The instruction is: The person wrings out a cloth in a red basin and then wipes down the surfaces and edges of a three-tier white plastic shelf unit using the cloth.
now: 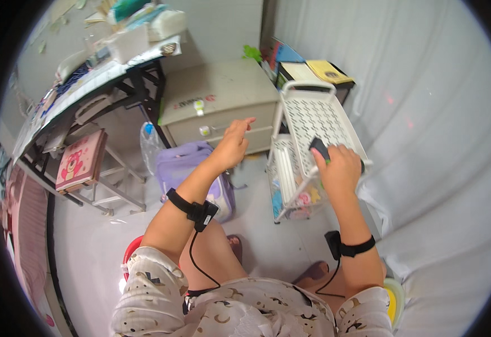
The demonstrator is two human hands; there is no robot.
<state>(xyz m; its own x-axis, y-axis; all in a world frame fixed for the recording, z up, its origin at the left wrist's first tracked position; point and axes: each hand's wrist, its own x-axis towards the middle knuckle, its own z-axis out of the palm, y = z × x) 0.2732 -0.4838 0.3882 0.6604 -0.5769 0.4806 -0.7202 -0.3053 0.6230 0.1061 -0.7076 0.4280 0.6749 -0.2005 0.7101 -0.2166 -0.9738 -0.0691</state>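
Note:
My right hand is closed around a dark object, perhaps a brush or sponge, at the near end of a white plastic trolley's top tray. Part of the object sticks out past the thumb, and the rest lies under my fingers. My left hand hovers in front of a beige drawer cabinet, above a purple bag, with its fingers partly extended and nothing visible in it. Black straps with small boxes and cables are on both forearms.
A stool with a pink bear-printed cushion or box stands at left, beneath a cluttered desk. A clear plastic bag hangs beside the cabinet. White curtains border the right. A red basin and a yellow-and-green tub flank my legs.

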